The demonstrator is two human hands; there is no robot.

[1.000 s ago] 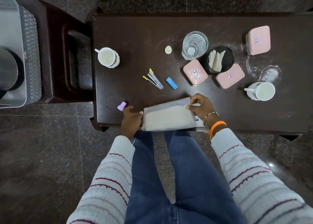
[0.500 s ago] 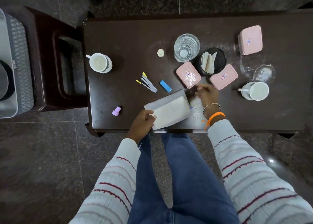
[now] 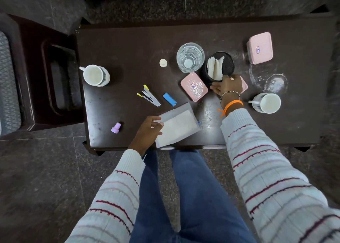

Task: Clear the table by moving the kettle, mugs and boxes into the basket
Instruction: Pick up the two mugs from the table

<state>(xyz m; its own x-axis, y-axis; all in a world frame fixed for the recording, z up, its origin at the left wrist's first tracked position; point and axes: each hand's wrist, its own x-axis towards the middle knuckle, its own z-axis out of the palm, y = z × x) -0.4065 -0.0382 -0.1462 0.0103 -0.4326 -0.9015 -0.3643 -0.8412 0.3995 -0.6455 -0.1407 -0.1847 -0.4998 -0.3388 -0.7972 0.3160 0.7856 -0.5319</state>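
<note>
Box pickup is the step in hand, by my read: my right hand (image 3: 228, 86) lies over the pink box (image 3: 243, 84) beside the black bowl (image 3: 219, 66), fingers spread and reaching down its sides, not yet clamped that I can see. My left hand (image 3: 147, 130) pinches the edge of a white envelope (image 3: 177, 126) at the near table (image 3: 128, 46) edge. Next move probably needs fingers closed round the box, a lift, then a carry far to my left, where only a sliver of grey basket (image 3: 8, 81) shows.

Counts: pink boxes three, one under my right hand, one just left of it (image 3: 194, 89), one beyond to the right (image 3: 259, 47). Mugs two, one right of my right wrist (image 3: 266, 103), one well beyond my left hand (image 3: 95, 75). Glass tumbler (image 3: 190, 57) one, stapler (image 3: 150, 95) one, blue lighter (image 3: 169, 99) one. Kettle not in view.
</note>
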